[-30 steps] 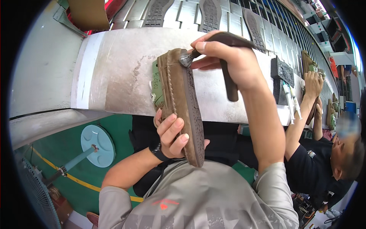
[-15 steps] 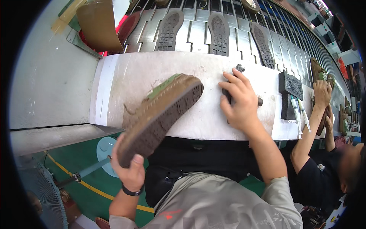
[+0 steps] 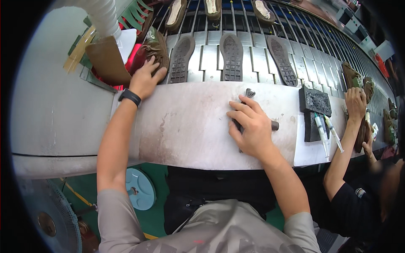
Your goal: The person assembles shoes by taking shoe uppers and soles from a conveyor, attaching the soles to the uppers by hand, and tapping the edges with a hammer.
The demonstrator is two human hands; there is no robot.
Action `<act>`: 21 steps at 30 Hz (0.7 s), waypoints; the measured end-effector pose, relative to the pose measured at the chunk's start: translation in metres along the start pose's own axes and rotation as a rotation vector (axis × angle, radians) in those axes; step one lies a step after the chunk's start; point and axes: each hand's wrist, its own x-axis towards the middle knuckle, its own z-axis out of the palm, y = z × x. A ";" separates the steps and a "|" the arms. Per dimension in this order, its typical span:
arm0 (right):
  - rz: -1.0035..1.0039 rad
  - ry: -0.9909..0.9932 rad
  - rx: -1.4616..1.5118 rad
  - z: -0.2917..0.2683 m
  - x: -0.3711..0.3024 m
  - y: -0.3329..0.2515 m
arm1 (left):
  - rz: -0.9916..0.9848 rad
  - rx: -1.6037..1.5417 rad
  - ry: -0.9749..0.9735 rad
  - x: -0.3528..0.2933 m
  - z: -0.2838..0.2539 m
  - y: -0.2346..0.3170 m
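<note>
My left hand (image 3: 147,80) reaches to the conveyor at the far left, its fingers closed around the near end of a brown lace-up shoe (image 3: 157,48) with a green patch. The shoe stands sole down, and part of it is hidden by the hand. Over the white worktable (image 3: 185,126), my right hand (image 3: 255,130) lies with curled fingers on a dark hand tool. The tool's shiny metal end (image 3: 250,92) sticks out beyond the fingers, and a dark round end (image 3: 275,125) shows to the right; the palm covers the middle.
Several dark soles (image 3: 231,57) lie on the slatted metal conveyor (image 3: 209,63), with shoes (image 3: 213,8) farther back. Black blocks (image 3: 315,101) and two syringes (image 3: 322,134) sit to the right. A co-worker's hand (image 3: 355,103) handles shoes there. A cardboard piece (image 3: 107,61) and fan (image 3: 50,223) are left.
My left hand has carried the shoe from above the worktable up to the conveyor and set it upright from its tilted pose. My right hand stays on the tool. The view has shifted.
</note>
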 end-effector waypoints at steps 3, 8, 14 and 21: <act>0.009 0.019 -0.002 -0.002 0.005 0.004 | 0.068 0.035 0.043 -0.010 0.022 0.010; 0.266 -0.066 -0.082 -0.007 0.084 0.026 | 0.098 0.139 0.033 -0.071 0.012 0.037; 0.816 -0.489 -0.624 -0.032 0.166 0.164 | 0.232 -0.052 -0.136 -0.194 -0.014 0.103; 0.870 -0.540 -0.784 -0.051 0.181 0.234 | 0.182 -0.134 0.214 -0.230 0.008 0.090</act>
